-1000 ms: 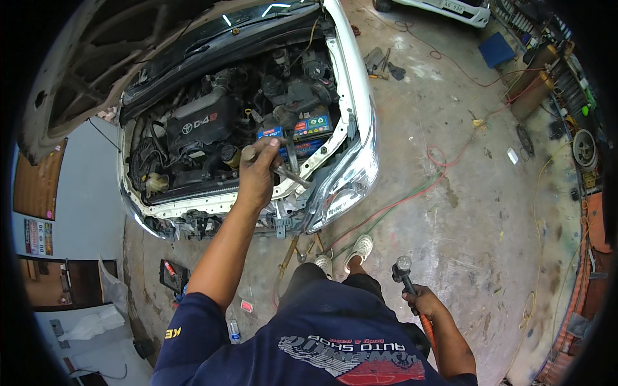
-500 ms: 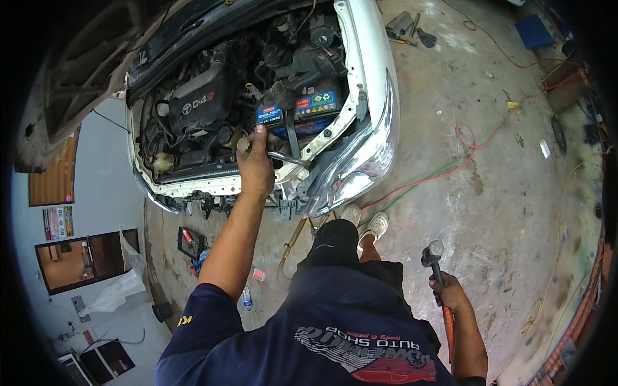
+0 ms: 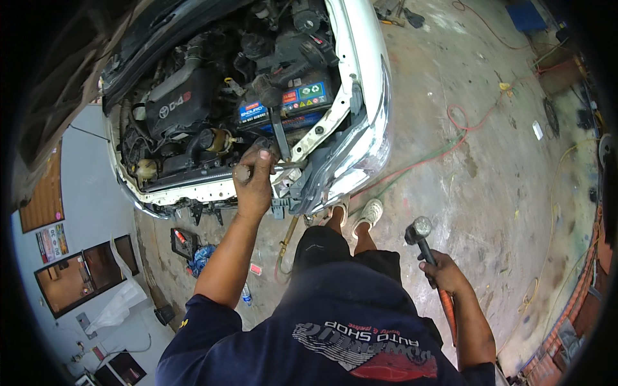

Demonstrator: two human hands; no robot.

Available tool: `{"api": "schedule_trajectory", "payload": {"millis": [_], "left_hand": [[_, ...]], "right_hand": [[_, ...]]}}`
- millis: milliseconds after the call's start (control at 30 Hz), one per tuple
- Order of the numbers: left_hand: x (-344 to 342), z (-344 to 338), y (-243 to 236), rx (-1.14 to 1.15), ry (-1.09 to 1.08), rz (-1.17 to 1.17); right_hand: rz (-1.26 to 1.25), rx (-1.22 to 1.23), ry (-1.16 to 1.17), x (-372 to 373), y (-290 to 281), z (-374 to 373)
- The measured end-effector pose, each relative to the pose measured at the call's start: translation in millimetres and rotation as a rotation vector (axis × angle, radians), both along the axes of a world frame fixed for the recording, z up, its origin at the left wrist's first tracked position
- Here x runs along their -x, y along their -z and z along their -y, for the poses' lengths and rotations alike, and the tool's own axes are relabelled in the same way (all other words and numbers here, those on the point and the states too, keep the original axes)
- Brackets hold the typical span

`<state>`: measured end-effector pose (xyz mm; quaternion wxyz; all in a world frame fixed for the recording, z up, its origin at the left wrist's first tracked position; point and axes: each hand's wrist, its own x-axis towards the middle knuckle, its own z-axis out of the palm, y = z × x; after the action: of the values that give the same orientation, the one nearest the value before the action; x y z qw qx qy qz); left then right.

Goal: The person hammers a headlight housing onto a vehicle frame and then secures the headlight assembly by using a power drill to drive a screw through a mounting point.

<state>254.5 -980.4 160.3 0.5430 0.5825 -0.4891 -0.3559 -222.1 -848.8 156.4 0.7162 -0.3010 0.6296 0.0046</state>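
Hammer (image 3: 421, 233) waits low in the right hand (image 3: 443, 273), fingers clamped on its handle, well back from the car (image 3: 360, 96). Left hand (image 3: 253, 182) grips a rod (image 3: 283, 166) at the car's front edge. Judging by this, striking comes next, needing steady aim.

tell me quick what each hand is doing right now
Left hand: closed on a metal rod at the car's front frame.
Right hand: closed on a hammer, held low by the side.
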Motion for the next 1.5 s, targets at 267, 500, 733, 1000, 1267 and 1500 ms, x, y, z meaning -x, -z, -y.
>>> {"api": "schedule_trajectory", "payload": {"millis": [267,500,733,1000,1267,1500], "left_hand": [[0,6,-11,-0.144,0.333,0.267],[8,24,-29,-0.362,0.543,0.177],[-14,-6,-10,-0.248,0.401,0.202],[-13,2,-12,-0.186,0.490,0.171],[-11,11,-11,-0.131,0.623,0.279],[-21,7,-9,-0.079,0.610,0.199]], "right_hand": [[-0.095,0.067,-0.022,-31,-7,25],[-0.177,0.164,0.045,-48,14,57],[0.062,0.393,0.289,-100,-28,142],[-0.080,0.779,-0.048,-216,41,163],[0.266,0.312,0.060,-201,28,157],[-0.334,1.022,0.391,-110,-92,217]]}}
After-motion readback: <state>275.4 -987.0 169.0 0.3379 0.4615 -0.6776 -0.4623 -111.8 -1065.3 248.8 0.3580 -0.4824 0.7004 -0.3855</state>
